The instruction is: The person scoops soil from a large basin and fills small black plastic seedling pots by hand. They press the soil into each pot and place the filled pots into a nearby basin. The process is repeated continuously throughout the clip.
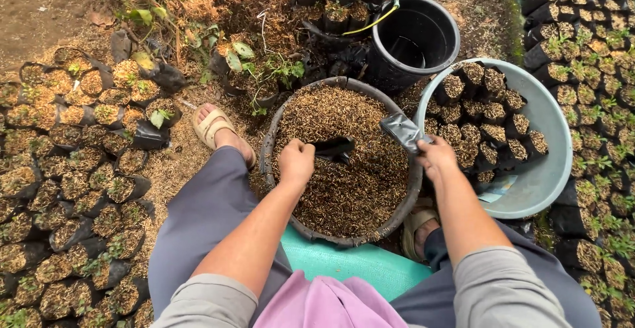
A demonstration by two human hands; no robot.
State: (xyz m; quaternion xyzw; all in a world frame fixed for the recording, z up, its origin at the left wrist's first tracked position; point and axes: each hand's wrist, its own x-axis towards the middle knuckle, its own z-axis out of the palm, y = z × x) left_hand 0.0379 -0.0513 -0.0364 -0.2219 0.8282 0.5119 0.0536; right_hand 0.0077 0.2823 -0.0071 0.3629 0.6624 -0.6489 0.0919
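Note:
A round dark basin [267, 148] full of brown husk mix sits between my knees. My left hand [296, 158] is closed on a small black scoop [334, 147] that is pushed into the husk. At the basin's right rim, my right hand [436, 153] pinches a flat, empty black plastic seedling bag [401, 130]. To the right stands a pale green basin [552, 136] holding several filled black bags.
A black bucket [415, 37] with a little water stands behind the basins. Rows of filled seedling bags [73, 189] cover the ground at left, and more bags with sprouts [589, 103] at right. My sandalled left foot [215, 129] rests by the dark basin. I sit on a turquoise seat [357, 265].

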